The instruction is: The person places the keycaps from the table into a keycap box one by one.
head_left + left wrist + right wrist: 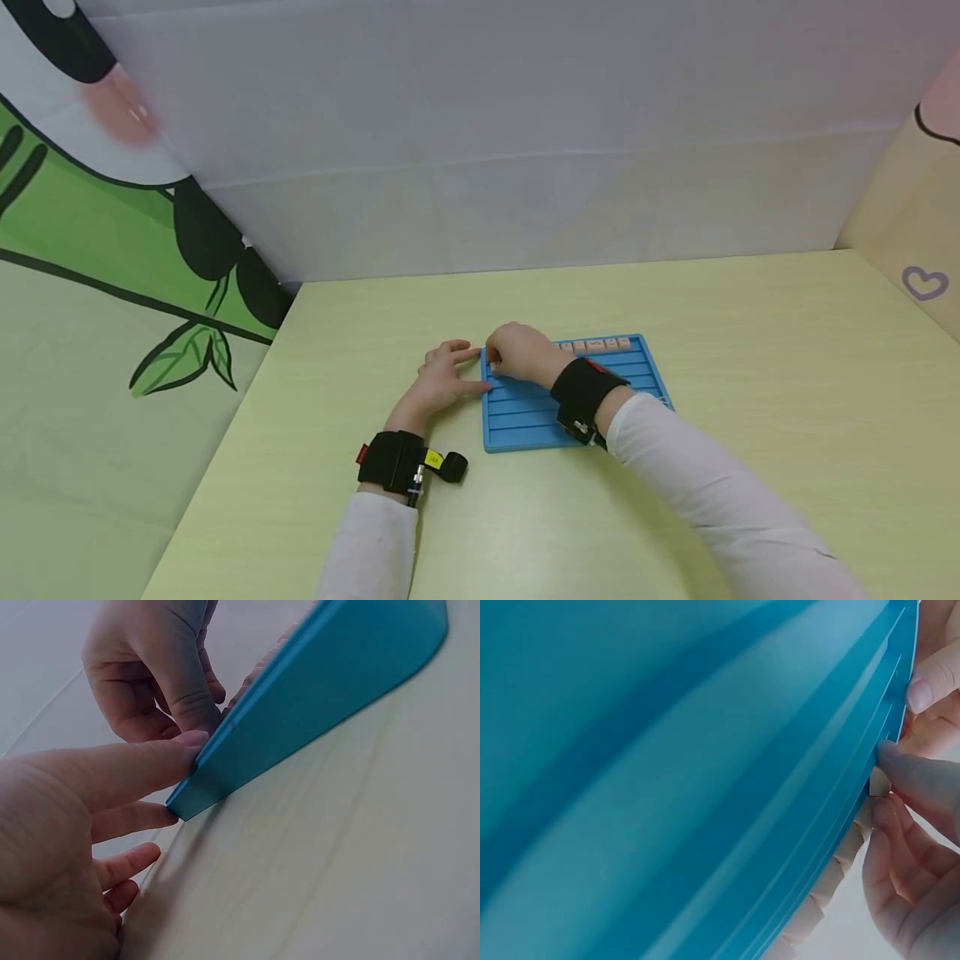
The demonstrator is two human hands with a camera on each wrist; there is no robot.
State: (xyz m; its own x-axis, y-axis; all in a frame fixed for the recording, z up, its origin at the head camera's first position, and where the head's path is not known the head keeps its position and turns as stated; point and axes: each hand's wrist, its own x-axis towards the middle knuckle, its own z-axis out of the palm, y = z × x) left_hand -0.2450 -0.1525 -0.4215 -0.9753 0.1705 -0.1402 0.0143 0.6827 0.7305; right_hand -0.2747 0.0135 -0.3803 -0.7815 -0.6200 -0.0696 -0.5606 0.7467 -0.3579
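A blue board with raised parallel ridges lies flat on the table. Small beige tiles with dark marks too small to read stand along its far row. My right hand is over the board's far left corner. In the right wrist view, its thumb and fingertips pinch a beige tile at the end of the tile row. My left hand is at the board's left side, its extended thumb and forefinger touching the edge. The left wrist view shows that thumb against the blue side wall.
The pale yellow table extends around the board. Behind it rises a white cloth wall. A printed green panel stands at the left, and a beige panel with a heart at the right. Black bands wrap both wrists.
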